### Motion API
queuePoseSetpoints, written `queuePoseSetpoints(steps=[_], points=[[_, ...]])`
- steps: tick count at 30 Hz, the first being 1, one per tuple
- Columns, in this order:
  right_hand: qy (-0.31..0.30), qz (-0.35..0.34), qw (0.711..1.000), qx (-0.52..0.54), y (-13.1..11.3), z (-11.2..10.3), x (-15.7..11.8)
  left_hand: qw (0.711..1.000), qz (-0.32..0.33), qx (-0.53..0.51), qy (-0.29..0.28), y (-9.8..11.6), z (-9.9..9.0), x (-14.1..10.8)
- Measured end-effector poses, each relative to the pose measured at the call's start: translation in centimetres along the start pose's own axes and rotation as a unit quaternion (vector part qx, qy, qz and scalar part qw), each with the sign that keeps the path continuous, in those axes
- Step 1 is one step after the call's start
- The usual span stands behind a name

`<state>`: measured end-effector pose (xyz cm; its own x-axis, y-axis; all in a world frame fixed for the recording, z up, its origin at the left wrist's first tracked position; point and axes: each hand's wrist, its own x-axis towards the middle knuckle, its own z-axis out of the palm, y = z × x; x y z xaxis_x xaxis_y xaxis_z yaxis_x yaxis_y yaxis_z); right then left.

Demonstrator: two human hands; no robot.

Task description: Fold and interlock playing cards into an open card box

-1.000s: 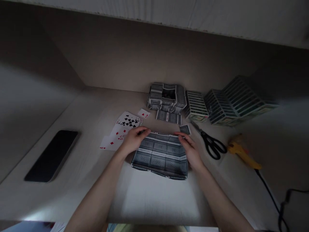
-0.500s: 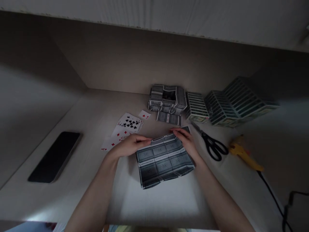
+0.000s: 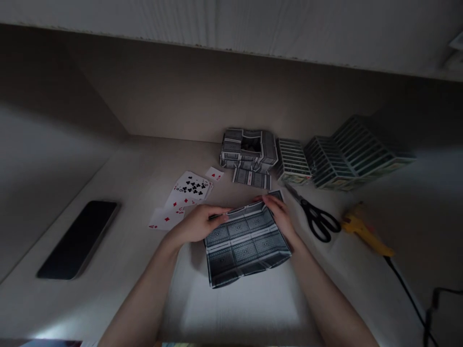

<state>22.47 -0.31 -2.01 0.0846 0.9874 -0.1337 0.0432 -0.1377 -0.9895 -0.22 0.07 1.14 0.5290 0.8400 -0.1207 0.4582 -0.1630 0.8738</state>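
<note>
Both hands hold a shallow open box made of joined playing cards (image 3: 249,246), its patterned grey-blue card backs showing inside. My left hand (image 3: 200,224) pinches the far left rim between thumb and fingers. At the far right corner my right hand (image 3: 278,214) grips the rim, thumb inside and some fingertips hidden behind the wall. Left of the box lie loose playing cards (image 3: 191,188), clubs and diamonds face up, partly behind my left hand. One small heart card (image 3: 214,174) rests beyond them. Past my right hand lie black-handled scissors (image 3: 318,219), blades partly open.
At the back stands a card-built structure (image 3: 249,149) with an opening on top, a flat card strip (image 3: 252,178) before it. Striped stepped card pieces (image 3: 347,154) stand to its right. A yellow glue gun (image 3: 367,234) with a black cord lies right, a phone (image 3: 77,241) left.
My grip on the card box stays much the same, with the near side of the box tilted up slightly. The whole view has shifted a little.
</note>
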Motion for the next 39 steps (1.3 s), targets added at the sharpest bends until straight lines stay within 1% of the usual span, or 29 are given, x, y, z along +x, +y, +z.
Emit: queuePoseSetpoints(steps=[3, 6, 9, 11, 13, 15, 17, 18, 19, 20, 21, 22, 24, 27, 30, 32, 34, 36, 39], points=[[0.018, 0.001, 0.999, 0.036, 0.4, 0.0, 0.2, 0.996, -0.013, 0.077, 0.039, 0.3, 0.1, -0.3], [0.029, -0.016, 0.996, 0.080, 0.7, 0.1, 0.5, 0.979, -0.032, 0.194, 0.061, 1.0, 0.0, -0.9], [0.002, -0.007, 0.991, 0.130, 0.9, 0.1, 0.9, 0.947, -0.063, 0.305, 0.073, 1.7, -0.3, -1.3], [-0.019, 0.011, 0.988, 0.153, 1.0, 0.1, 1.0, 0.936, -0.072, 0.337, 0.075, 1.8, -0.4, -1.4], [-0.023, 0.021, 0.987, 0.159, 1.1, 0.0, 1.2, 0.941, -0.064, 0.322, 0.079, 1.7, -0.5, -1.4], [-0.021, 0.024, 0.987, 0.157, 1.1, 0.0, 1.3, 0.955, -0.046, 0.280, 0.089, 1.3, -0.8, -1.3], [-0.019, 0.025, 0.988, 0.154, 1.1, -0.1, 1.3, 0.963, -0.025, 0.239, 0.120, 0.4, -1.1, -1.1], [-0.019, 0.025, 0.988, 0.152, 1.2, -0.1, 1.4, 0.962, -0.014, 0.229, 0.150, -0.2, -1.3, -0.9], [-0.019, 0.025, 0.988, 0.148, 1.2, -0.1, 1.4, 0.955, -0.003, 0.229, 0.188, -0.8, -1.6, -0.6], [-0.019, 0.024, 0.989, 0.144, 1.2, -0.1, 1.5, 0.940, 0.013, 0.243, 0.238, -1.6, -1.7, -0.4], [-0.017, 0.023, 0.990, 0.140, 1.3, -0.1, 1.5, 0.922, 0.027, 0.275, 0.273, -2.4, -1.9, -0.1], [-0.016, 0.023, 0.990, 0.136, 1.4, -0.1, 1.6, 0.904, 0.031, 0.312, 0.291, -3.1, -1.9, 0.2], [-0.012, 0.023, 0.992, 0.127, 1.5, -0.1, 1.7, 0.882, 0.012, 0.364, 0.300, -4.5, -1.9, 0.8], [-0.009, 0.018, 0.993, 0.116, 1.6, -0.1, 1.8, 0.874, -0.015, 0.393, 0.286, -5.6, -1.6, 1.4], [-0.011, 0.013, 0.994, 0.109, 1.7, -0.1, 1.9, 0.872, -0.010, 0.408, 0.271, -5.4, -1.4, 1.4], [-0.011, 0.014, 0.994, 0.107, 1.7, -0.1, 1.9, 0.872, 0.005, 0.409, 0.269, -5.0, -1.3, 1.2], [-0.010, 0.016, 0.994, 0.106, 1.7, -0.2, 1.9, 0.871, 0.029, 0.404, 0.278, -4.6, -1.3, 0.9], [-0.012, 0.016, 0.994, 0.107, 1.8, -0.2, 1.9, 0.860, 0.072, 0.396, 0.313, -4.1, -1.4, 0.6], [-0.015, 0.015, 0.994, 0.109, 2.0, -0.2, 2.0, 0.835, 0.142, 0.355, 0.395, -3.3, -1.3, 0.2]])
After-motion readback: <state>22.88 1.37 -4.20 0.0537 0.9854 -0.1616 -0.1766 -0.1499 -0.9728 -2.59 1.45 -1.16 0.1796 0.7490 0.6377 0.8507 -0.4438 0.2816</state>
